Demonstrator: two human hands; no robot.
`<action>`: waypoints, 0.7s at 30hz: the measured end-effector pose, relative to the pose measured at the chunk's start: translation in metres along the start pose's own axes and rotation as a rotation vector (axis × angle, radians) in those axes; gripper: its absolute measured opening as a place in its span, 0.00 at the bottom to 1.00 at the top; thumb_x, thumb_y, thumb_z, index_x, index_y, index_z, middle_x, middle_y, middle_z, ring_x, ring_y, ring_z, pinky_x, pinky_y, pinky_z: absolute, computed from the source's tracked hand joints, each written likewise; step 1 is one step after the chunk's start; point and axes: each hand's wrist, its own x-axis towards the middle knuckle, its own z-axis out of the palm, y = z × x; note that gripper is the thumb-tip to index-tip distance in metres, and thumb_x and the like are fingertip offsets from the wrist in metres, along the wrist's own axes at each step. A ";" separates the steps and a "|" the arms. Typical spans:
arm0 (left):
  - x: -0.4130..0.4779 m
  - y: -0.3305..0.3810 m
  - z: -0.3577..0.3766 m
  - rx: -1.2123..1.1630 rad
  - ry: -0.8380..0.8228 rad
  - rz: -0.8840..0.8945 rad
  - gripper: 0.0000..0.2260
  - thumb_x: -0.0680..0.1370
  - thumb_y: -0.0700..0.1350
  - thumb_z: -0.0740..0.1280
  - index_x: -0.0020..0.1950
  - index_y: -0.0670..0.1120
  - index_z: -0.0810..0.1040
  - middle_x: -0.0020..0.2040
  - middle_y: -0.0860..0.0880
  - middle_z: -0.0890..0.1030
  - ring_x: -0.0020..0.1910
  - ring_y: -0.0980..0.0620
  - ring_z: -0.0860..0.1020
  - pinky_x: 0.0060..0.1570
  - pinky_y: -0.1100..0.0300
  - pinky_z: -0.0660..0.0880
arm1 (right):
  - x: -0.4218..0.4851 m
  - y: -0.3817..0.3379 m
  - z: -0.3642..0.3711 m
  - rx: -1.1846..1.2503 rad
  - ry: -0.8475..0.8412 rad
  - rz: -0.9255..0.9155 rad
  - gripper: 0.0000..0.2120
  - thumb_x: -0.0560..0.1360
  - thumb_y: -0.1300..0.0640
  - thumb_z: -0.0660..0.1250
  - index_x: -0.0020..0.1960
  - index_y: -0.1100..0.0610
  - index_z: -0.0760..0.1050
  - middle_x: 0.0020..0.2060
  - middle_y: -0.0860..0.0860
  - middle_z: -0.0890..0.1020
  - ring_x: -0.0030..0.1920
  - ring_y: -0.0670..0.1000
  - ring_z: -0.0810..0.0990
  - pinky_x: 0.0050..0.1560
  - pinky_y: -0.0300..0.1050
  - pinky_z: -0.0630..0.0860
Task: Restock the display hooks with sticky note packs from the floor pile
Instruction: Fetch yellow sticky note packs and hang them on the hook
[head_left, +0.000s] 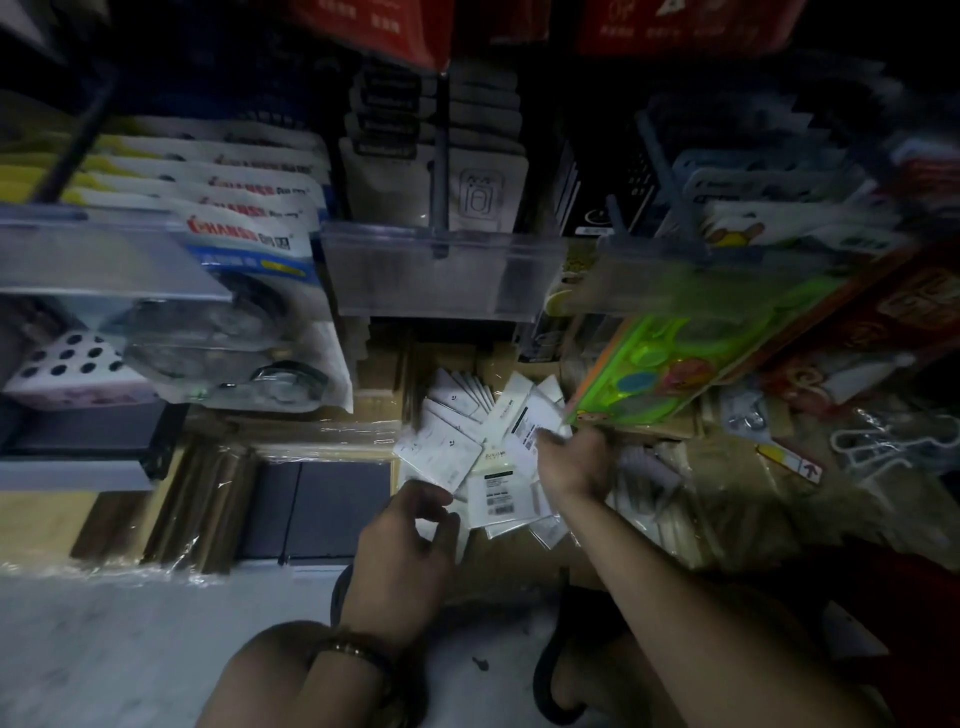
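A loose pile of white sticky note packs (485, 441) lies fanned out on the floor below the display, in the middle of the head view. My left hand (410, 540) pinches the lower corner of one white pack (441, 454) at the pile's near left. My right hand (574, 460) reaches over the pile's right side, its fingers closed on a white pack with a barcode label (527, 428). Above hang grey-white packs on a display hook (440, 171) behind a clear price strip (441, 267).
Hooks to the left carry packaged goods (249, 228); a green toy pack (675, 358) and red packets (904, 301) hang at right. Shrink-wrapped wooden boxes (208, 499) lie on the floor at left, bagged items and white hangers (883, 447) at right. My knees are at the bottom.
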 end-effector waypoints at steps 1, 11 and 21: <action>0.000 0.003 0.000 -0.052 -0.006 -0.020 0.04 0.81 0.46 0.72 0.52 0.56 0.79 0.49 0.59 0.85 0.37 0.57 0.84 0.40 0.62 0.78 | -0.009 0.004 -0.008 0.043 0.009 -0.062 0.15 0.75 0.49 0.77 0.55 0.58 0.83 0.51 0.58 0.88 0.53 0.62 0.86 0.49 0.51 0.81; -0.042 0.062 0.000 -0.905 -0.349 -0.354 0.17 0.83 0.58 0.63 0.55 0.51 0.90 0.53 0.47 0.89 0.49 0.46 0.88 0.42 0.54 0.84 | -0.145 0.013 -0.067 0.308 -0.103 -0.516 0.08 0.77 0.53 0.77 0.54 0.46 0.83 0.48 0.40 0.85 0.50 0.40 0.83 0.51 0.50 0.82; -0.121 0.093 -0.007 -1.072 -0.200 -0.142 0.22 0.79 0.47 0.68 0.67 0.33 0.78 0.63 0.27 0.80 0.60 0.34 0.82 0.56 0.45 0.80 | -0.204 0.017 -0.167 0.213 -0.226 -0.942 0.21 0.76 0.53 0.74 0.67 0.42 0.80 0.64 0.43 0.72 0.70 0.48 0.73 0.69 0.52 0.75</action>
